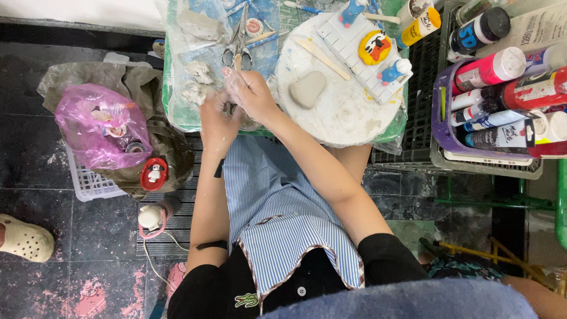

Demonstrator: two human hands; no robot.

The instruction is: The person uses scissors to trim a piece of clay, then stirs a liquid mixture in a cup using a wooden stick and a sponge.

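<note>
- The right hand (251, 91) and the left hand (217, 121) met just above the middle of the frame, at the near edge of the plastic-covered table (177, 121), both dusted white.
- Between them sat a small piece of clay (231, 109), almost wholly hidden; its shape could not be made out.
- The right hand's fingers were curled down over the piece, one fingertip raised toward the scissors (238, 41); the left hand's fingers were bent in around it from below (how tightly either pressed could not be told).
- Pale clay crumbs (198, 82) lay on the plastic just left of the hands.
- To the right, a grey heart-shaped clay lump (307, 88) rested on a round white board (348, 112), with a flat wooden stick (322, 58) above it.
- Higher on the board lay a white ribbed slab (354, 47) bearing a yellow-and-orange round figure (374, 47) and two small blue figures, the upper one cut off by the frame's top edge.
- At the upper right, a purple basket (440, 127) held paint bottles (490, 68) lying on their sides: white bodies, red, pink, blue and black bands, their labels too small or turned to make out; several ran off the right edge.
- At the left, a pink plastic bag (97, 124) sat on a brown bag over a white crate (88, 183), contents blurred, with a red-rimmed round lid (154, 173) at its lower right.
- A cream clog (23, 237) was cut off at the left edge.
</note>
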